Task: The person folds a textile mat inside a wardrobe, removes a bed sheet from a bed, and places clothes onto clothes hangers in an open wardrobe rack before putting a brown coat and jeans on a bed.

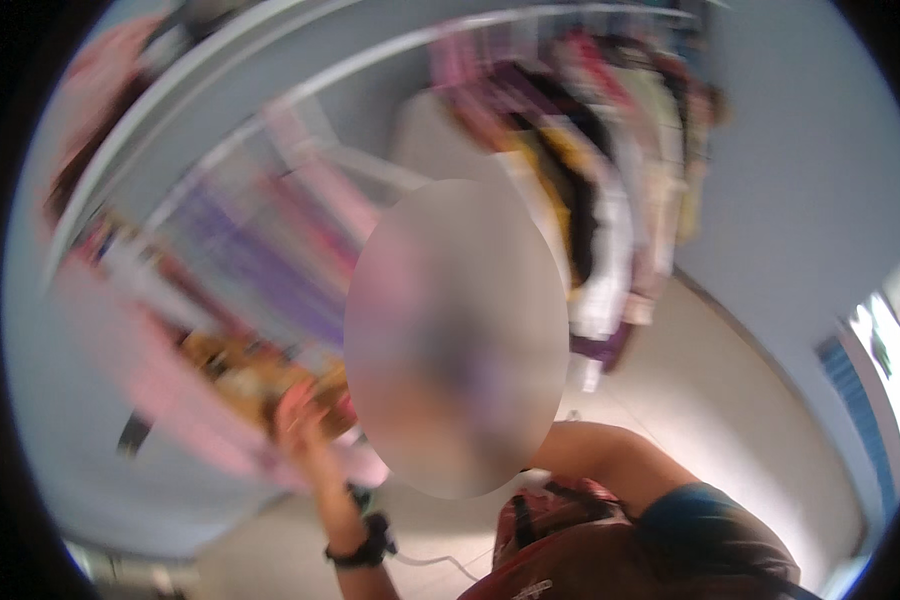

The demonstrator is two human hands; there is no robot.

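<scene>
My left hand (300, 420) is raised at the lower left, with a black watch or band (361, 541) on the wrist. Its fingers look loosely apart, and I see nothing held in them, though motion blurs them. Just behind it hangs a brown patterned garment (229, 375); contact cannot be judged. Beside that is a long pink garment (172, 397). My right forearm (607, 454) reaches toward the centre, where a large smeared oval patch hides my right hand and whatever lies there. Purple clothing (247, 259) hangs left of this patch.
A white rail (330, 71) carries clothes along the grey-blue wall (795, 135). Several garments, among them a white one (607, 285), hang at the right. A higher white rail (157, 90) curves above. A pale cable (427, 559) runs over the light floor (690, 375).
</scene>
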